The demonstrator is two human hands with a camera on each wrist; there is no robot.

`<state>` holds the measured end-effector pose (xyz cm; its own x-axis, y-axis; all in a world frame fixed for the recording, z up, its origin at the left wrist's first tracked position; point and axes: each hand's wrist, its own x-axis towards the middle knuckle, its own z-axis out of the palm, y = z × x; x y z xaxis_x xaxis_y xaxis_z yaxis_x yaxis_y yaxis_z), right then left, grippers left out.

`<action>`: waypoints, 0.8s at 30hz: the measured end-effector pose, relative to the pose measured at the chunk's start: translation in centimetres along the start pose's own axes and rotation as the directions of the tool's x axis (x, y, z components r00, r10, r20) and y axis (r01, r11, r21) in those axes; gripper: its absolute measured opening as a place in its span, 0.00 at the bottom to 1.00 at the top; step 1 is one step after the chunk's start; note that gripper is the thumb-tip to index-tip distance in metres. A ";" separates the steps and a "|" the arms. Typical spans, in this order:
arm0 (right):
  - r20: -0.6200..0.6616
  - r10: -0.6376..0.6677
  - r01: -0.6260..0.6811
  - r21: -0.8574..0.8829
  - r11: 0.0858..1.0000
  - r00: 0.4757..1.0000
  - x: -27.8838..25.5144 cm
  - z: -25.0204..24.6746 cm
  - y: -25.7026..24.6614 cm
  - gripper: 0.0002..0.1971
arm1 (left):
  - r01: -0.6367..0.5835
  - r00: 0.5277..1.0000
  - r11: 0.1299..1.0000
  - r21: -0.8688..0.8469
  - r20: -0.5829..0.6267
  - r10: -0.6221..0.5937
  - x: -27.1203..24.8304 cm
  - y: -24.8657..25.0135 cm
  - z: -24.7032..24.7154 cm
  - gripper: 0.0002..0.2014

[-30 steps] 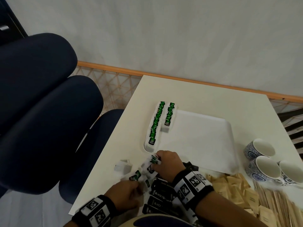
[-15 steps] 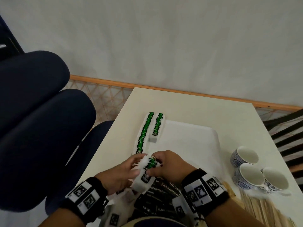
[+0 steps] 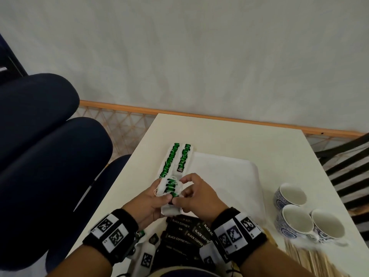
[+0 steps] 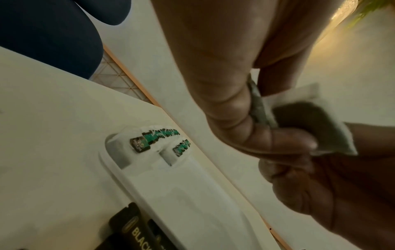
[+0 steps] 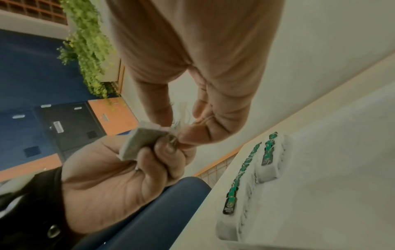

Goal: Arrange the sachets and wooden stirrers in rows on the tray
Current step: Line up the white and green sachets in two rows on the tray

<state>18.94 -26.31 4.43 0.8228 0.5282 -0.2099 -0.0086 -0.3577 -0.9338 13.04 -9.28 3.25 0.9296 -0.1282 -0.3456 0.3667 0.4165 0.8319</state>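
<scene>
A small bundle of white tea-bag sachets with green tags (image 3: pixel 169 188) is held just above the near left corner of the white tray (image 3: pixel 225 172). My left hand (image 3: pixel 163 193) grips the bundle from the left and below. My right hand (image 3: pixel 182 193) pinches its near end and tags from the right. In the right wrist view the bundle (image 5: pixel 141 140) sits between both sets of fingertips. Two rows of tea bags (image 3: pixel 171 160) (image 3: pixel 183 158) lie along the tray's left side. Wooden stirrers (image 3: pixel 311 258) lie at the near right.
Black coffee sachets (image 3: pixel 187 232) are piled under my wrists at the table's near edge. Three blue-patterned cups (image 3: pixel 293 220) stand right of the tray. Dark blue chairs (image 3: pixel 50 156) crowd the table's left side. A wall runs behind the table.
My left hand came up from the table and joined the right on the tea-bag bundle. Both hands moved it forward, to the tray's near left corner.
</scene>
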 end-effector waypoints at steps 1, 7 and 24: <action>-0.008 0.026 -0.025 0.055 0.998 1.000 0.1 0.0 0.1 0.23 | -0.019 1.000 1.000 0.004 -0.022 0.019 0.1 0.0 0.1 0.27; 0.015 0.037 -0.037 0.002 0.999 0.999 0.4 -0.3 0.8 0.14 | -0.038 0.986 0.999 0.037 -0.160 0.043 0.4 -0.1 0.3 0.23; -0.176 0.298 -0.344 -0.382 0.858 0.938 10.8 0.7 4.8 0.12 | 0.048 0.953 0.997 -0.059 -0.296 -0.063 4.1 1.1 -4.7 0.15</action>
<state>27.45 -21.79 -2.54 0.8695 0.2532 -0.4240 -0.0733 -0.7828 -0.6179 17.09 -5.08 0.73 0.8516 0.1183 -0.5106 0.4080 0.4620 0.7875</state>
